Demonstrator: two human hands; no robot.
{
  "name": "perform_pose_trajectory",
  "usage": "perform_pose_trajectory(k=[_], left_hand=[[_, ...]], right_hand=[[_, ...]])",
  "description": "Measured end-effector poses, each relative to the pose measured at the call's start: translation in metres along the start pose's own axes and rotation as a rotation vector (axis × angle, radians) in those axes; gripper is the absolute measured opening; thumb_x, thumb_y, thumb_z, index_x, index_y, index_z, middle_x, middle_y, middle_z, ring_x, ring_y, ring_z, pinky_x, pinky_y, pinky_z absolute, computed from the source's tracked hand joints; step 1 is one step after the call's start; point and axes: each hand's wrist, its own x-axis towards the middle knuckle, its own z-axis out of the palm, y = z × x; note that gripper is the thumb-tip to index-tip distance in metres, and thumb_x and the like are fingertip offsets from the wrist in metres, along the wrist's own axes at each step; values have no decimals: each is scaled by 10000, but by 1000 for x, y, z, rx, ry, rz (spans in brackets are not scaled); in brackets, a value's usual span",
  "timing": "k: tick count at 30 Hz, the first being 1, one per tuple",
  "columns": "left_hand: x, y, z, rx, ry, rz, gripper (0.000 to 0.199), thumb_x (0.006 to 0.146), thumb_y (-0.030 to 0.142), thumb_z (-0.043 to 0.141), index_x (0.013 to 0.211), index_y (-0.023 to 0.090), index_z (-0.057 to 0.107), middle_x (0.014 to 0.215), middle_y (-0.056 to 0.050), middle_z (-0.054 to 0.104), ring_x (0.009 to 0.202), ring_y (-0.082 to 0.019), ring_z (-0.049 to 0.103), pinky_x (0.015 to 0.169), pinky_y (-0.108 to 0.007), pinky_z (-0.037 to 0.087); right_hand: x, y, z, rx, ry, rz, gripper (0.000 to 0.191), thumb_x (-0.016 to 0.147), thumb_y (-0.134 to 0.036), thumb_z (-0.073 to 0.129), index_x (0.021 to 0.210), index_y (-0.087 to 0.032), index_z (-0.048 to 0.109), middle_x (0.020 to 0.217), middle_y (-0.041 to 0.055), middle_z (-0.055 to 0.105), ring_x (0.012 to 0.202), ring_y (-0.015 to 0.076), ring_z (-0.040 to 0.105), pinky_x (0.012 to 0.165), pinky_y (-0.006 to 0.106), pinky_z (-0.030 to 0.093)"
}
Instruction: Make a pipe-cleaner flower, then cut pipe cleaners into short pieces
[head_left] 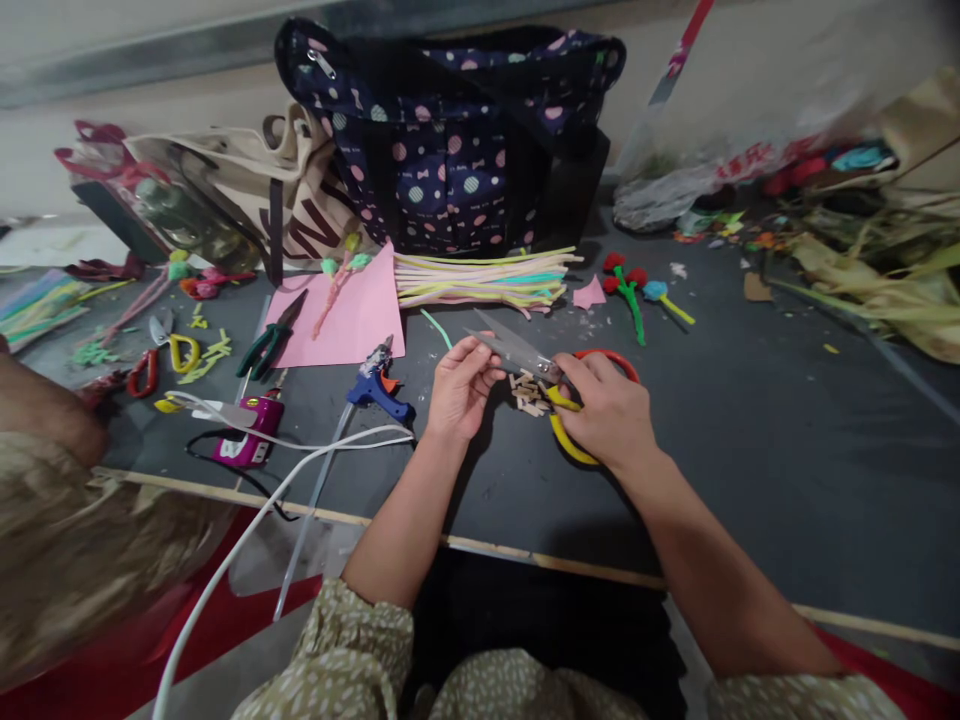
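Note:
My right hand (pixel 606 405) grips a pair of scissors (pixel 517 352) with red and yellow handles. Their blades are apart and point left toward my left hand (pixel 463 385). The fingers of that hand are pinched together beside the blades, and what lies between them is too small to make out. Below the blades, a small pile of short tan cut pieces (pixel 529 392) rests on the dark table. To the left of my left hand lies a blue glue gun (pixel 381 385), its clear glue stick running back past the table edge.
Behind my hands lie a bundle of pastel pipe cleaners (pixel 480 280), pink paper (pixel 375 320) and pipe-cleaner flowers (pixel 630 290). Pliers (pixel 274 338), other scissors (pixel 161 350) and a magenta power box (pixel 249 432) are at left. A white cable (pixel 277 490) crosses the edge. A polka-dot bag (pixel 450 150) stands behind; another person's arm (pixel 45 405) is left.

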Motion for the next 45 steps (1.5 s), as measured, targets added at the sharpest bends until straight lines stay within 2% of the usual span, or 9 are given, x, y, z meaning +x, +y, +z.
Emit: perform_pose_trajectory(k=[7, 12, 17, 21, 28, 35, 40, 45], left_hand=[[1, 2, 2, -67, 27, -57, 133, 734, 126, 745, 853, 158, 693, 729, 21, 683, 579, -37, 623, 546, -124, 505], [5, 2, -1, -105, 145, -130, 98, 807, 81, 671, 870, 151, 698, 776, -4, 721, 654, -48, 677, 666, -126, 549], [8, 0, -2, -80, 205, -126, 126, 832, 46, 630, 891, 118, 714, 788, -41, 737, 741, -81, 711, 778, -168, 568], [8, -4, -4, -33, 210, -124, 145, 813, 20, 637, 906, 94, 720, 814, -68, 749, 791, -104, 727, 819, -191, 571], [13, -8, -12, 21, 185, -95, 180, 802, 52, 660, 975, 69, 708, 946, -153, 761, 1014, -204, 718, 988, -319, 533], [12, -7, -11, 45, 168, -57, 164, 789, 43, 680, 945, 86, 709, 954, -136, 765, 1047, -197, 707, 984, -294, 529], [9, -5, -7, 43, 180, -34, 168, 751, 22, 698, 900, 98, 714, 838, -83, 766, 847, -146, 742, 894, -260, 559], [8, -3, -9, 94, 144, -51, 198, 775, 142, 728, 971, 135, 711, 920, -83, 769, 784, -132, 737, 814, -253, 571]], right_hand=[[1, 3, 2, 199, -15, 98, 345, 774, -123, 531, 1091, -207, 638, 917, 47, 673, 798, 191, 633, 680, 285, 480], [2, 4, 3, 217, -31, 128, 374, 744, -112, 537, 1089, -216, 636, 900, 42, 667, 796, 195, 640, 677, 290, 485], [2, 4, 2, 213, -30, 146, 361, 726, -115, 548, 1060, -217, 641, 881, 35, 649, 793, 195, 633, 675, 289, 479], [1, 5, 3, 197, -31, 143, 363, 729, -130, 555, 1071, -217, 639, 875, 39, 645, 801, 204, 630, 669, 292, 472], [0, 6, 4, 205, -24, 152, 345, 730, -157, 566, 1061, -223, 637, 870, 42, 650, 789, 209, 618, 655, 293, 466], [0, 9, 4, 188, -14, 143, 356, 740, -140, 565, 1078, -223, 638, 872, 31, 652, 775, 196, 628, 640, 282, 461], [-1, 9, 5, 173, -13, 137, 358, 755, -141, 564, 1096, -219, 642, 896, 34, 668, 785, 192, 638, 648, 282, 463], [0, 8, 4, 161, -27, 141, 365, 755, -142, 558, 1101, -216, 647, 892, 35, 667, 776, 188, 637, 639, 277, 454]])
